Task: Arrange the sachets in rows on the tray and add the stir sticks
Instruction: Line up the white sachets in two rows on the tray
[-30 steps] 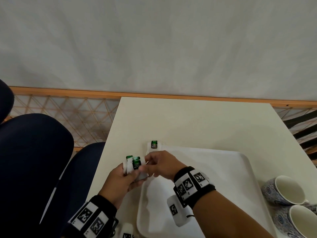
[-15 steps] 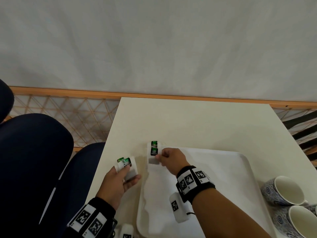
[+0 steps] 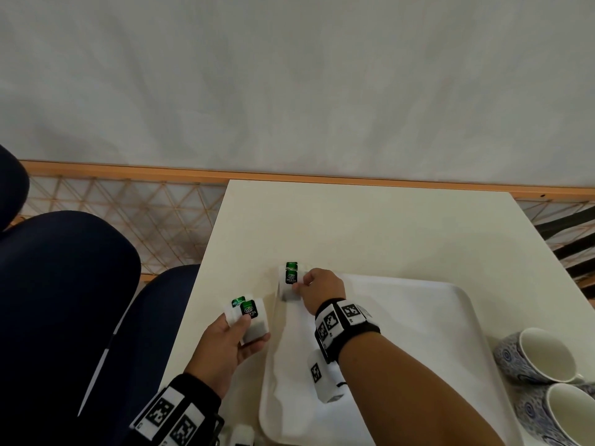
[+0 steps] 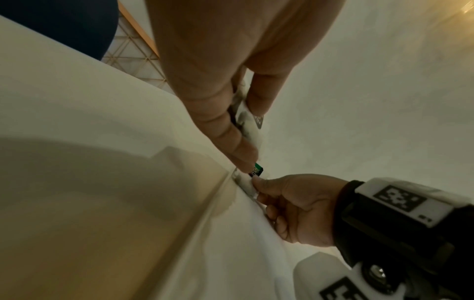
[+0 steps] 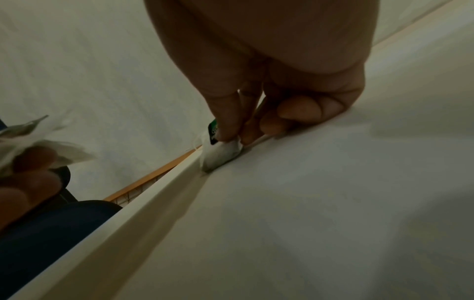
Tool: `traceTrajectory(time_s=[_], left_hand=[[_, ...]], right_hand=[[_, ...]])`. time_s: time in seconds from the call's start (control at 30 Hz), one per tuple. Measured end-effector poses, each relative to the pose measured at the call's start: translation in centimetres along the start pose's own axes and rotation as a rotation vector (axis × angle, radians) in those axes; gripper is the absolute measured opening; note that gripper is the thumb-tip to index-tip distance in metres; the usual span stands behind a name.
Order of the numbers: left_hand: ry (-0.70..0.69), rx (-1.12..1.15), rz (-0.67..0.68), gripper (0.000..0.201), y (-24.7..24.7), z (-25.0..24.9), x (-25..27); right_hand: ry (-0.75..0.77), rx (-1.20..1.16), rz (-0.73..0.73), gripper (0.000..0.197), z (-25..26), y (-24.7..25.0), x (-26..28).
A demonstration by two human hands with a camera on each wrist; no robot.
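From the head camera, a white tray lies on a pale tabletop, and every place here is given from that tray. The right hand pinches a green-labelled sachet at the tray's far left corner, where it overlaps another sachet just beyond it. The left hand, just off the tray's left rim, grips a small stack of spare sachets between curled fingers and thumb. Two patterned cups stand beside the tray's right rim. To do this step well, it seems wise to press the sachet flat, square to the rim, and let go without dragging its neighbour. From the left wrist camera, the left hand fills the top of the picture, sachets wedged between thumb and fingers, and the right hand touches the tray beyond. From the right wrist camera, the right fingertips nip the sachet down against the tray's left wall. No stir sticks show anywhere. How many sachets the stack holds cannot be counted, and white objects at the tray's near left corner are cut off.
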State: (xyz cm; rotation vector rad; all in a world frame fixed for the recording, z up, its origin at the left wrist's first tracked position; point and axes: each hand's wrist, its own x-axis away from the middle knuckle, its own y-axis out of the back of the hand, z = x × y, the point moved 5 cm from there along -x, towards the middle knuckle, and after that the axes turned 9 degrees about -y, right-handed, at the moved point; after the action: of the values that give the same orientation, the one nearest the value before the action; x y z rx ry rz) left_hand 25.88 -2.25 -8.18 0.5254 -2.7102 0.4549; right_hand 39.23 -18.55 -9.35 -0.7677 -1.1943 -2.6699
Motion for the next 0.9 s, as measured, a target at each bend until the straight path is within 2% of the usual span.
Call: traceTrajectory(time_s=[0.17, 0.27, 0.3, 0.37, 0.43, 0.5, 0.6, 0.7, 0.8, 0.9], left_hand=[[-0.003, -0.002, 0.007, 0.019, -0.3, -0.3, 0.1], [-0.029, -0.02, 0.0, 0.019, -0.4, -0.5, 0.1], [-0.041, -0.032, -0.004, 0.019, -0.3, -0.6, 0.0], [-0.065, -0.058, -0.008, 0.019, -0.1, -0.7, -0.2], [-0.085, -0.085, 0.005, 0.02, -0.2, -0.8, -0.3], [-0.1, -0.106, 0.018, 0.02, -0.4, -0.9, -0.2], [-0.108, -0.096, 0.023, 0.019, -0.7, -0.8, -0.2], [-0.068, -0.008, -0.036, 0.018, -0.5, -0.6, -0.3], [-0.011, 0.094, -0.132, 0.016, 0.2, -0.7, -0.3], [0.012, 0.102, -0.144, 0.019, 0.6, -0.7, -0.3]], right_hand=[[-0.039, -0.09, 0.001, 0.027, -0.2, 0.1, 0.6], [0.057, -0.182, -0.004, 0.036, 0.4, 0.3, 2.0], [0.123, -0.202, 0.045, 0.037, 0.7, 0.1, 2.6], [0.232, -0.203, 0.244, 0.043, 1.4, -0.6, 4.3], [0.278, -0.163, 0.429, 0.037, 1.4, -1.4, 6.0], [0.315, -0.123, 0.475, 0.026, 1.1, -1.7, 6.8], [0.336, -0.169, 0.439, 0.017, 0.6, -1.8, 6.7], [0.305, -0.232, 0.391, 0.02, 0.1, -1.4, 5.5], [0.238, -0.236, 0.21, 0.029, -0.8, -0.5, 3.6], [0.196, -0.112, 0.076, 0.039, -1.2, 0.3, 2.0]])
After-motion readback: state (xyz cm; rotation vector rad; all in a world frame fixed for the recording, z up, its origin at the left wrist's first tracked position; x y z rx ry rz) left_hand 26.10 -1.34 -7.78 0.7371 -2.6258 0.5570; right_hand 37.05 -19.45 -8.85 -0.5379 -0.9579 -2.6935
